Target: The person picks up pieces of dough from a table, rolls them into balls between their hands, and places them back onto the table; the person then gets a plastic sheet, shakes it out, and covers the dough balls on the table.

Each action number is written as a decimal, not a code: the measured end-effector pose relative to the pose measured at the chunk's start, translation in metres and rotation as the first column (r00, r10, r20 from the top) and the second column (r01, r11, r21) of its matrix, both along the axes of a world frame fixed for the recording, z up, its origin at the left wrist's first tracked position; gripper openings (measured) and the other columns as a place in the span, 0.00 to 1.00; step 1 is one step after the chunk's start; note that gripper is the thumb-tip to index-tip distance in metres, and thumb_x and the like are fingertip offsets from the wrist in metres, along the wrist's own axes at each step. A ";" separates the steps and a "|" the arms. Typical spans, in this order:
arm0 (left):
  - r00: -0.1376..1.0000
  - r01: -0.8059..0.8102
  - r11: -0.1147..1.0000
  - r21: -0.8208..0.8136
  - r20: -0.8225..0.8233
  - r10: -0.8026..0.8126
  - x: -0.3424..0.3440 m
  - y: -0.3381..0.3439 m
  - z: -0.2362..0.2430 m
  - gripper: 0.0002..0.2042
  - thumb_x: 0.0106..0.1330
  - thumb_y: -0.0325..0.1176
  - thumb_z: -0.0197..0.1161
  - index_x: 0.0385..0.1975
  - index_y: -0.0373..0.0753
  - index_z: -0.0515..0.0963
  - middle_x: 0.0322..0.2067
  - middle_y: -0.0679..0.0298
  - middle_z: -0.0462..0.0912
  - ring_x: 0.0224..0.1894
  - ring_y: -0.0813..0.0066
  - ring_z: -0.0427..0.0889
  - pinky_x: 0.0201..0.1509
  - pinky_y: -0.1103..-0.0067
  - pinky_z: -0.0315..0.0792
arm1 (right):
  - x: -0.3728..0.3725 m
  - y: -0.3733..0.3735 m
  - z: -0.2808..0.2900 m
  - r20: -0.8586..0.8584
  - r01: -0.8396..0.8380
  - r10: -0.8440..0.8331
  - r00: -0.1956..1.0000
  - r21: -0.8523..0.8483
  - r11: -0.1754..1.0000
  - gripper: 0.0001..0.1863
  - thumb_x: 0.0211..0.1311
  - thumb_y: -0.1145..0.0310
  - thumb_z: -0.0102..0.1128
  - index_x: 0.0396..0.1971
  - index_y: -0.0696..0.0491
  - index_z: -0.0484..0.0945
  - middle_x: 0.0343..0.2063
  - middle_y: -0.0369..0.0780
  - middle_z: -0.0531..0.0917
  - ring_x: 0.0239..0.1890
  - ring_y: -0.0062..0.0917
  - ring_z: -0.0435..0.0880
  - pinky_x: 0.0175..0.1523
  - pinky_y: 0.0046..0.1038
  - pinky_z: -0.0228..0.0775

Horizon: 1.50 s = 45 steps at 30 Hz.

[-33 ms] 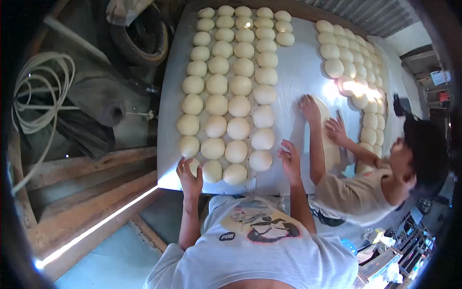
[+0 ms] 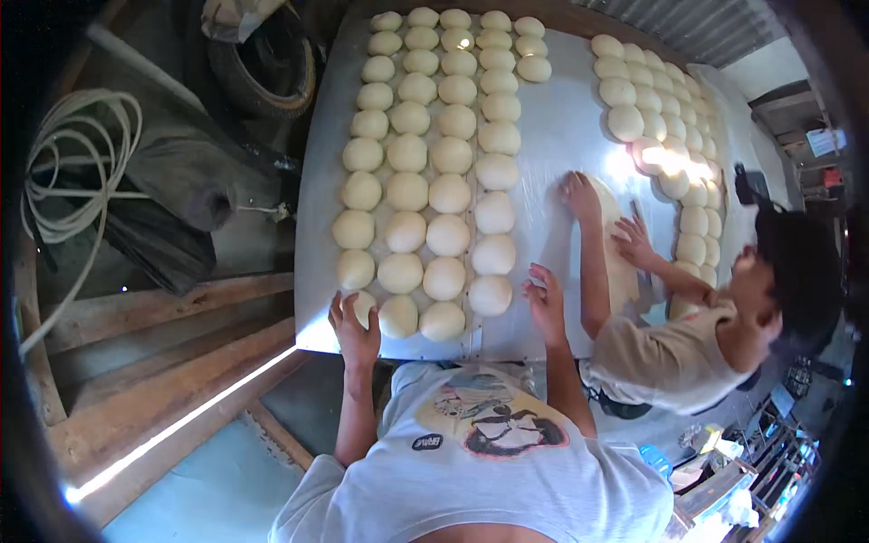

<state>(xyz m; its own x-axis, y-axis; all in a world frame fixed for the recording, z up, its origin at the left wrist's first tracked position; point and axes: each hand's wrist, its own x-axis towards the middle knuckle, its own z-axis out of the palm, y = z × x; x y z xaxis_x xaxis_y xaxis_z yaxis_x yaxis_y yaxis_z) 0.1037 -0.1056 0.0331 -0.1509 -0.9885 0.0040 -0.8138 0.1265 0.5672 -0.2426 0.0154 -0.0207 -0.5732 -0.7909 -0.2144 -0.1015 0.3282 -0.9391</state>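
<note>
Round pale dough balls (image 2: 406, 191) stand in long rows on a metal-topped table (image 2: 539, 127). At the near left corner my left hand (image 2: 356, 333) is cupped against a dough ball (image 2: 364, 306), its fingers curved round the side and partly covering it. My right hand (image 2: 545, 299) hovers at the table's near edge with nothing in it, fingers apart and slightly bent. It is just right of the nearest dough ball (image 2: 490, 296) in the fourth row, not touching it.
On my right a co-worker (image 2: 674, 362) has both hands on a long strip of dough (image 2: 617, 258). More dough balls (image 2: 625, 123) fill the table's right side. A coiled pale hose (image 2: 81, 172) and a tyre (image 2: 262, 77) hang at the left, above wooden beams (image 2: 172, 312).
</note>
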 end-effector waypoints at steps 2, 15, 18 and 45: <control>0.998 -0.013 0.996 -0.091 0.066 0.019 0.004 0.003 0.004 0.25 0.57 0.30 0.64 0.54 0.33 0.66 0.59 0.40 0.61 0.62 0.38 0.58 0.64 0.54 0.58 | 0.015 0.024 0.000 -0.022 0.039 -0.038 0.999 0.048 0.998 0.20 0.62 0.74 0.58 0.54 0.56 0.71 0.50 0.45 0.77 0.43 0.26 0.82 0.44 0.25 0.76; 0.985 0.140 0.983 0.118 0.088 -0.151 0.049 -0.006 -0.022 0.26 0.57 0.36 0.65 0.54 0.35 0.67 0.56 0.44 0.66 0.59 0.43 0.65 0.60 0.57 0.64 | 0.087 0.088 0.029 -0.098 -0.161 0.177 0.979 0.153 0.975 0.13 0.60 0.73 0.59 0.45 0.57 0.76 0.37 0.43 0.84 0.39 0.28 0.84 0.44 0.28 0.76; 0.988 0.144 0.981 0.132 0.029 -0.149 0.044 -0.016 -0.020 0.23 0.56 0.35 0.66 0.50 0.34 0.69 0.56 0.43 0.65 0.59 0.41 0.65 0.59 0.56 0.65 | 0.083 0.100 0.028 -0.119 -0.231 0.255 0.960 0.187 0.955 0.13 0.59 0.70 0.61 0.43 0.56 0.76 0.36 0.45 0.84 0.39 0.31 0.85 0.46 0.30 0.76; 0.889 0.212 0.956 0.203 -0.445 -0.102 -0.076 0.086 0.012 0.06 0.65 0.28 0.59 0.38 0.33 0.77 0.33 0.59 0.82 0.37 0.73 0.82 0.37 0.79 0.76 | 0.072 0.000 0.028 -0.387 -0.165 0.288 0.876 0.320 0.933 0.37 0.40 0.68 0.70 0.56 0.51 0.68 0.56 0.47 0.65 0.55 0.47 0.67 0.57 0.43 0.68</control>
